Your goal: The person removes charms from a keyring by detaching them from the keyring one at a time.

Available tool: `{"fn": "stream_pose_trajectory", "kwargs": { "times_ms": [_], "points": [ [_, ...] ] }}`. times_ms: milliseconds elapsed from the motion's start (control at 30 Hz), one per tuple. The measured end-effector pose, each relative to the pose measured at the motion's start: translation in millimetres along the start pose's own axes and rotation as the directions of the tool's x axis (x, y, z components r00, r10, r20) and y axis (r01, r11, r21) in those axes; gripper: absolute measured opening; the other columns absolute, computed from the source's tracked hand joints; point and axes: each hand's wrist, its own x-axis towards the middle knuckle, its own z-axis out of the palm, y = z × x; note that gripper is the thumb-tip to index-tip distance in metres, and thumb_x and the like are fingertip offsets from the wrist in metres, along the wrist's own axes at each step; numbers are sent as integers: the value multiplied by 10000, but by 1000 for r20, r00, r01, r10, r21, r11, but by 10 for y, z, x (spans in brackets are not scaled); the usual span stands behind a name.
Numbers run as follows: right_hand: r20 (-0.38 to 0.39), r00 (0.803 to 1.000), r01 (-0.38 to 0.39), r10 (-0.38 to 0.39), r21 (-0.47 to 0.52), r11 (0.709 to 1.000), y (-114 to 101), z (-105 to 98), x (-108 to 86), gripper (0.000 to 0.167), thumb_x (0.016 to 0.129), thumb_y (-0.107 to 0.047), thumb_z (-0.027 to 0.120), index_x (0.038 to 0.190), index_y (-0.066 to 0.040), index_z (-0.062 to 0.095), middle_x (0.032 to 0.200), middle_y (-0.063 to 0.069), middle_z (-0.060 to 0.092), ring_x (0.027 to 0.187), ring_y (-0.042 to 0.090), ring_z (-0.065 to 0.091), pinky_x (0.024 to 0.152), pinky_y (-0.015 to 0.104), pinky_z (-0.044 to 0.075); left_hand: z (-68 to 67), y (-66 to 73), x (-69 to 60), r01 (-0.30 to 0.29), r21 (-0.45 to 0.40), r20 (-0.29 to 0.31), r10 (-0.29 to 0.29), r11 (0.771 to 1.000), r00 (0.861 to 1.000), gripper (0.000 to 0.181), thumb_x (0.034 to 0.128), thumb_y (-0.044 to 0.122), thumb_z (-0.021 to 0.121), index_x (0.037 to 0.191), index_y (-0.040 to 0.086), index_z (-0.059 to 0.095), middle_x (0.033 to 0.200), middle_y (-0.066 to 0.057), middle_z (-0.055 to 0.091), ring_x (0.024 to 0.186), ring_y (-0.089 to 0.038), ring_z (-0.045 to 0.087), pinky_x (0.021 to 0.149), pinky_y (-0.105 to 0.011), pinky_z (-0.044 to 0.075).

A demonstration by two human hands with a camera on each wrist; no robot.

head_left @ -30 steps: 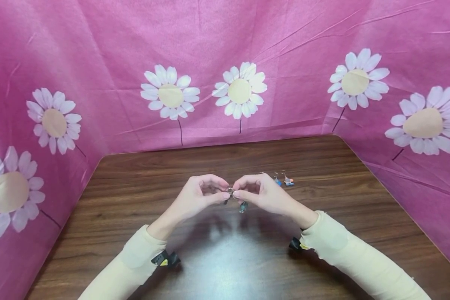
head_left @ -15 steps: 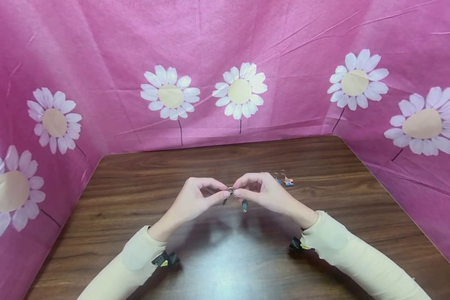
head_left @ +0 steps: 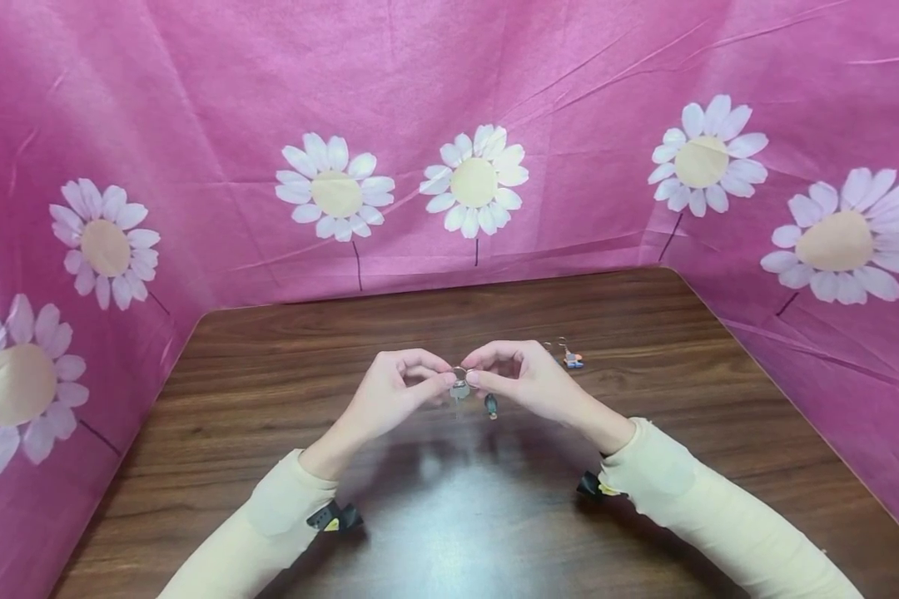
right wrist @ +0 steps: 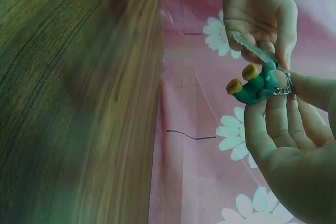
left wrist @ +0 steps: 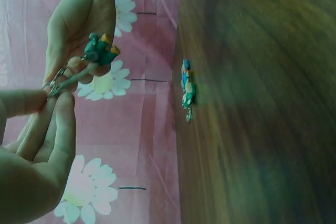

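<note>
Above the middle of the table, my left hand [head_left: 389, 395] and right hand [head_left: 532, 383] meet fingertip to fingertip at a small metal key ring [head_left: 460, 370]. Thumb and forefinger of each hand pinch one side of it. A silver key [head_left: 459, 389] hangs from the ring between the hands; its toothed blade [right wrist: 251, 48] shows in the right wrist view. On a short chain under my right fingers dangles a dark green figurine [head_left: 491, 406] with orange feet, seen closer as a green figurine [left wrist: 101, 50] in the left wrist view. Fingertips partly hide the ring.
Behind my right hand, figurine keychains [head_left: 573, 358] in blue and orange lie on the wooden table [head_left: 285, 349]. The left wrist view shows blue and green figurines [left wrist: 188, 85] there. A pink daisy-patterned cloth [head_left: 569, 208] encloses the table's back and sides.
The key has swung from a dark sliver by my left fingers to hanging flat between the hands, and more of the ring shows. Both hands stay nearly in place.
</note>
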Motion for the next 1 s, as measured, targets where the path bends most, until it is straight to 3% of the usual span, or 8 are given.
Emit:
{"fn": "stream_pose_trajectory", "kwargs": {
  "times_ms": [167,267,367,500,633,767,900,1000],
  "points": [
    [-17,1000,12,-13,-49,999,13,25,19,175,947,-105,731,1114,-54,737,886,216,702,684,297,683,621,314,570,54,-23,12,44,-67,-68,-49,997,996,158,930,84,732,1005,-54,707,919,-206,749,791,-340,740,793,-496,629],
    [-21,1000,19,-20,-50,999,9,36,25,160,950,-95,724,1103,-52,739,871,239,686,621,260,660,582,310,547,68,-24,17,62,-61,-75,-66,996,995,166,934,99,733,1007,-49,713,921,-199,750,801,-308,742,791,-469,635],
    [-18,1000,10,-11,-50,999,-7,32,28,138,950,-101,725,1081,-65,749,871,186,705,587,244,643,560,280,533,45,-31,18,46,41,-46,-44,998,998,154,940,149,740,988,3,743,887,-164,752,793,-257,736,751,-389,645],
    [14,1000,-19,21,-106,994,-26,6,34,120,944,-131,739,1055,-94,764,878,82,738,579,203,622,532,264,518,-10,-22,25,-24,154,26,20,988,999,115,940,163,746,991,60,761,843,-71,752,757,-216,728,717,-449,644],
    [46,998,-23,30,-146,989,-39,-2,35,156,932,-160,758,1073,-96,765,894,81,750,627,206,650,563,243,502,-41,18,29,-45,172,88,30,984,996,111,926,130,747,998,47,760,844,-98,750,719,-210,721,687,-463,641],
    [30,999,-30,36,-155,987,-11,-9,25,216,932,-165,758,1132,-84,748,927,48,759,722,212,704,637,234,525,-54,39,26,36,159,86,-50,987,995,106,898,106,759,965,25,765,845,-163,752,690,-220,724,677,-424,644],
    [15,999,-27,29,-153,988,11,-13,17,231,948,-142,737,1163,-60,740,975,9,768,851,207,721,730,256,581,-54,45,44,154,42,46,-156,987,987,136,873,65,768,965,-35,755,859,-191,750,711,-262,733,700,-415,649],
    [16,999,-26,28,-117,993,42,5,12,217,943,-120,739,1145,-39,745,972,19,770,867,295,732,752,302,612,-44,27,47,200,-26,12,-200,979,980,143,861,32,762,961,-68,748,847,-180,752,724,-305,734,691,-400,651]
  ]
}}
